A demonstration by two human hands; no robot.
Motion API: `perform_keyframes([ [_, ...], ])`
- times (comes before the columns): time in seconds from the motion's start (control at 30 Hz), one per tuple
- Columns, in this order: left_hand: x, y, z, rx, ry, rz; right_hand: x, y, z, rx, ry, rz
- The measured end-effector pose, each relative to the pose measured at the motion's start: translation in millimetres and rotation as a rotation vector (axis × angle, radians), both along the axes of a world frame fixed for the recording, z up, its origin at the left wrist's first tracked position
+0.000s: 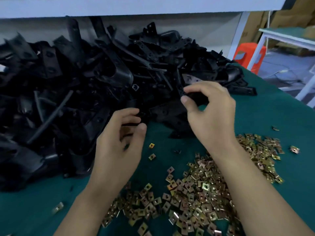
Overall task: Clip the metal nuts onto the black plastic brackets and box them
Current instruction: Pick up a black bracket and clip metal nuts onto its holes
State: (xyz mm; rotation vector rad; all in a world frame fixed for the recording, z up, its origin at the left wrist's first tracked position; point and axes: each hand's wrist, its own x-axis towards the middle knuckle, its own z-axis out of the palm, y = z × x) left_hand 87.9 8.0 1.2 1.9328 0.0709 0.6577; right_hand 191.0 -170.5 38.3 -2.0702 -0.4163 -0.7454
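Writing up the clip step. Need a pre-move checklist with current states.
1. Bracket held: ok, right hand pinches a black bracket.
2. Left hand's grip: ok, it pinches a black piece at the pile's edge.
3. Nut in either hand: cannot tell, blurred.
4. Nut supply: ok, nut pile lies on the green mat beneath the forearms.
5. Bracket supply: ok, bracket pile lies beyond the hands.
6. Box: not ok, none in view.
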Motion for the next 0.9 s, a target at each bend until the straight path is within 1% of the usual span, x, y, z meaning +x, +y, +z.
perform_keyframes([
  [0.03, 1, 1, 0, -0.088, 0.018, -0.038, -7, 7, 1, 0.029, -0.052, 0.072],
  [0.1, 0, 2, 0, -0.251, 0.04, -0.183, -19, 21, -2, 0.064, -0.092, 0.213],
  [0.17, -1, 4, 0, -0.392, 0.001, -0.287, -27, 31, -6, 0.066, -0.063, 0.314],
  [0.2, -1, 6, 1, -0.45, -0.033, -0.292, -28, 34, -9, 0.061, -0.042, 0.36],
  [0.27, -1, 9, 3, -0.573, -0.09, -0.244, -30, 36, -12, 0.025, -0.011, 0.455],
  [0.33, 1, 13, 4, -0.636, -0.138, -0.167, -30, 37, -14, -0.014, 0.015, 0.514],
  [0.37, 1, 14, 4, -0.645, -0.168, -0.123, -30, 37, -16, -0.021, 0.022, 0.49],
  [0.43, 2, 17, 4, -0.697, -0.224, -0.066, -28, 35, -19, -0.032, 0.05, 0.331],
  [0.47, 2, 19, 4, -0.749, -0.237, -0.062, -25, 31, -20, -0.09, 0.106, 0.273],
  [0.5, 2, 21, 4, -0.811, -0.236, -0.072, -22, 27, -21, -0.204, 0.203, 0.272],
  [0.57, 1, 23, 7, -0.931, -0.203, -0.122, -18, 19, -24, -0.52, 0.425, 0.396],
  [0.6, 1, 23, 8, -0.982, -0.181, -0.152, -18, 17, -25, -0.661, 0.497, 0.464],
  [0.63, 1, 23, 10, -1.027, -0.16, -0.179, -20, 17, -26, -0.761, 0.533, 0.511],
  [0.67, 1, 23, 12, -1.067, -0.146, -0.204, -22, 17, -27, -0.817, 0.54, 0.525],
  [0.73, 1, 23, 14, -1.13, -0.13, -0.253, -24, 17, -28, -0.815, 0.545, 0.502],
  [0.83, -2, 24, 17, -1.251, -0.125, -0.338, -22, 18, -29, -0.721, 0.587, 0.482],
  [0.9, -3, 25, 17, -1.357, -0.134, -0.342, -20, 17, -30, -0.709, 0.583, 0.489],
])
